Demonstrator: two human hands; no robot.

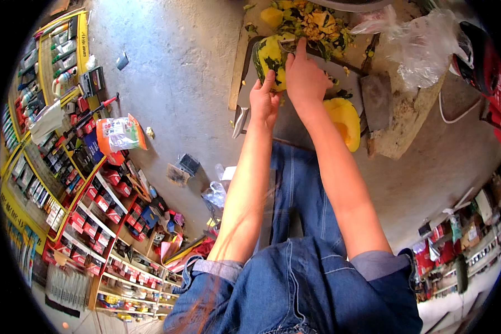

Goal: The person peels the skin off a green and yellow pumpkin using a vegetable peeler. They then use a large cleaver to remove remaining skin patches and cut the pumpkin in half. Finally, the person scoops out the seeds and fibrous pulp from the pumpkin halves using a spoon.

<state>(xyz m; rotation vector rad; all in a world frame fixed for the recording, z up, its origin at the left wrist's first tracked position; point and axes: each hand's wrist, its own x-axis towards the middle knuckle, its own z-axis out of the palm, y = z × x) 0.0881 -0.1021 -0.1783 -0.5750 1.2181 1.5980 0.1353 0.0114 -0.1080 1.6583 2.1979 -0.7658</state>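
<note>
My left hand (264, 99) grips a partly peeled green-and-yellow pumpkin piece (274, 58) from its near end, thumb on top. My right hand (306, 75) is shut on a metal peeler (287, 43), whose head rests against the pumpkin's upper right side; its handle is mostly hidden by the fingers. Both hands are over a grey cutting board (292, 128). Beside my right forearm, partly covered by it, lies another pumpkin piece (347, 123) with yellow-orange flesh. A metal knife handle (241, 121) juts from the board's left edge.
Peels and seeds (313, 23) are heaped beyond the board. To the right are a cleaver-like blade (375, 102), a wooden slab (409, 112) and a clear plastic bag (421, 46). Stocked shelves (46, 79) line the left, with an orange package (120, 133) near them.
</note>
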